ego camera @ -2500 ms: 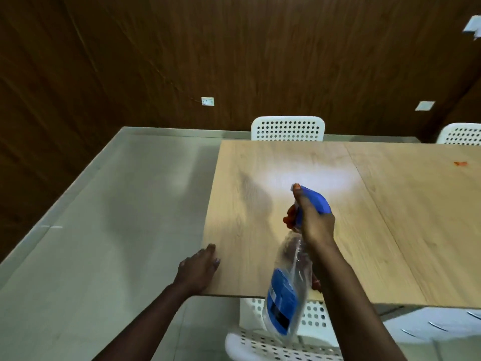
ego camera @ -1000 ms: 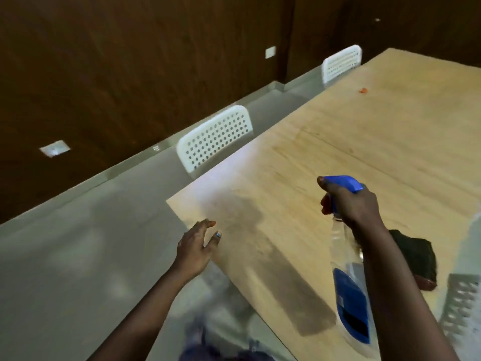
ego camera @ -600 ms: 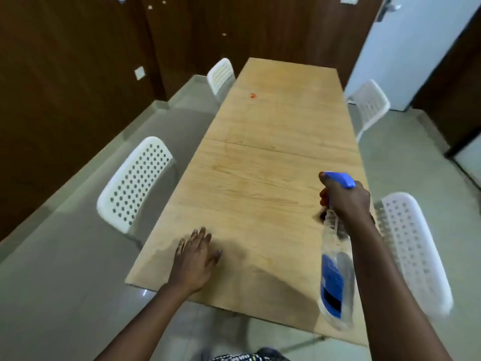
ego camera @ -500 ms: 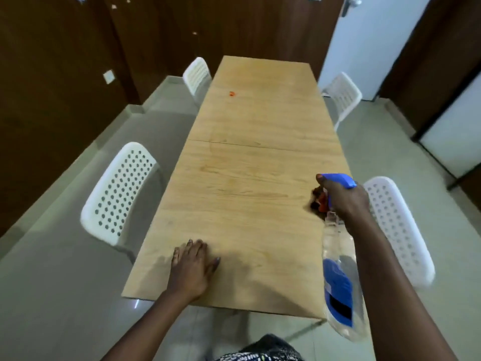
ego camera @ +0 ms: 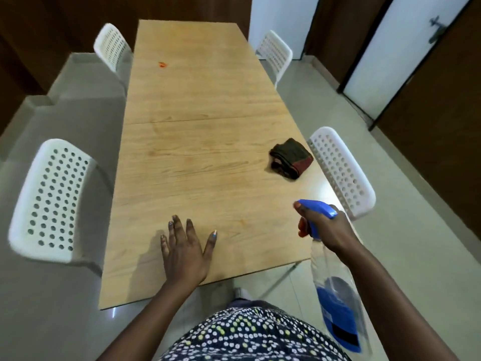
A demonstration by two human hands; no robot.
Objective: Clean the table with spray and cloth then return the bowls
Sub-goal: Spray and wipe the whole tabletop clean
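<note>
A long light-wood table (ego camera: 197, 105) runs away from me. My left hand (ego camera: 183, 250) lies flat on its near end, fingers spread, holding nothing. My right hand (ego camera: 325, 229) grips the neck of a clear spray bottle (ego camera: 338, 306) with a blue trigger head and blue label, held over the table's near right corner with the nozzle pointing left. A folded dark cloth (ego camera: 291, 161) with a reddish edge lies near the right edge of the table, beyond my right hand. A small orange speck (ego camera: 162, 64) sits on the far left part of the table. No bowls are in view.
White perforated chairs stand around the table: near left (ego camera: 49, 201), far left (ego camera: 110, 46), near right (ego camera: 342, 170), far right (ego camera: 276, 53). Dark wood walls and white doors (ego camera: 390, 53) are behind. The floor is grey tile.
The view has swung from the table's side to its short end. The cloth, earlier hidden behind my right hand, shows. My right hand with the bottle has dropped towards the near right corner.
</note>
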